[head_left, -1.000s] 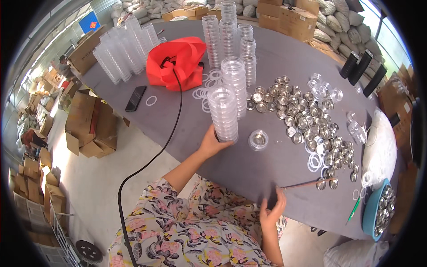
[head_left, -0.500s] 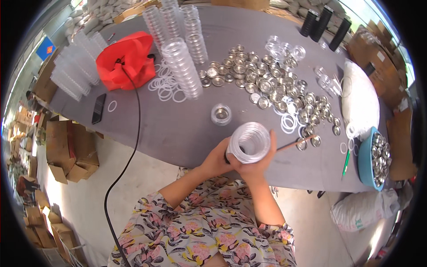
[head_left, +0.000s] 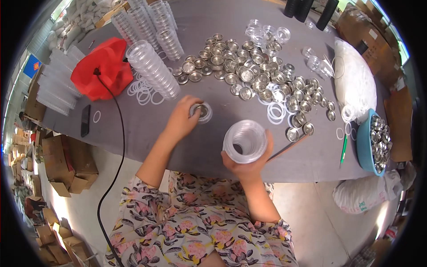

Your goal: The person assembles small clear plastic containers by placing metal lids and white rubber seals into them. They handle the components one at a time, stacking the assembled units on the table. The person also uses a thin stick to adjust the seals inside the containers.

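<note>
My left hand (head_left: pixel 183 116) reaches out over the table, thumb and fingers closed on the left side of a small round clear plastic cap (head_left: pixel 207 118). A shiny metal cup (head_left: pixel 201 109) sits inside that cap. Closer to my body, my right hand (head_left: pixel 250 170) is wrapped around a stack of clear round plastic caps (head_left: pixel 245 141). The stack's top faces up, showing nested rings with a dark hollow in the middle. A thin brown stick (head_left: pixel 288 147) runs from beside my right hand toward the metal cups; whether I hold it is hidden.
Many loose metal cups (head_left: pixel 247 74) cover the middle of the table (head_left: pixel 209 151). Tall clear cap stacks (head_left: pixel 153 69), white rings (head_left: pixel 142 91), a red bag (head_left: pixel 100 66) and a phone (head_left: pixel 85 121) lie left. Rightward are a white sack (head_left: pixel 354 82), green pen (head_left: pixel 344 149) and blue basin (head_left: pixel 364 147).
My left hand has left the cap stack and moved forward and left onto the single cap with the metal cup. My right hand keeps the stack. The whole view has shifted slightly.
</note>
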`<state>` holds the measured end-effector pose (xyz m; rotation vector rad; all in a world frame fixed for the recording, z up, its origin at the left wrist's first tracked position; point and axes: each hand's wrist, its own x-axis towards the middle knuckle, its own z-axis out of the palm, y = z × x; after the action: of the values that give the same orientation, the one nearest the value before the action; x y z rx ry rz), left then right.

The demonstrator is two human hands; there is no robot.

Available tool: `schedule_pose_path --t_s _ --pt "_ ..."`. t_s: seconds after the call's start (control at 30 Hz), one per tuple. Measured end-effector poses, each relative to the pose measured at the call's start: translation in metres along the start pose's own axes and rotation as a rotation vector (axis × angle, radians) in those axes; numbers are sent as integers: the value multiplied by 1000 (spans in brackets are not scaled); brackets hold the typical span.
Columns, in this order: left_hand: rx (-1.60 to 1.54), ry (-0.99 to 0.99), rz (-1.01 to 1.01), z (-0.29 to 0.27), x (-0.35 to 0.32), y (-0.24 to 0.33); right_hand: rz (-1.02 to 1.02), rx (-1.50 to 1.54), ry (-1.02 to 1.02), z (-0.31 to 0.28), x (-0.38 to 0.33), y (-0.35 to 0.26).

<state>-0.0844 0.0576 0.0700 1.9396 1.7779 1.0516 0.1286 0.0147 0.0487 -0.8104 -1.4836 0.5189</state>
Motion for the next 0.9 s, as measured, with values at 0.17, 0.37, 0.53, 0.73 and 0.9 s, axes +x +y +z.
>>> schedule_pose_path --t_s 0.17,0.37,0.53,0.73,0.9 --pt "184 -145 70 15 -7 3 -68 34 7 -1 -2 5" --pt "64 -89 265 15 -28 -2 42 80 -40 -3 2 -1" --pt "-132 173 130 2 -34 -7 52 86 20 0 0 0" --pt "-417 192 475 -25 -40 81 38 23 9 0 -1 5" --pt "-428 24 561 -19 -32 93 29 85 3 -1 5 1"
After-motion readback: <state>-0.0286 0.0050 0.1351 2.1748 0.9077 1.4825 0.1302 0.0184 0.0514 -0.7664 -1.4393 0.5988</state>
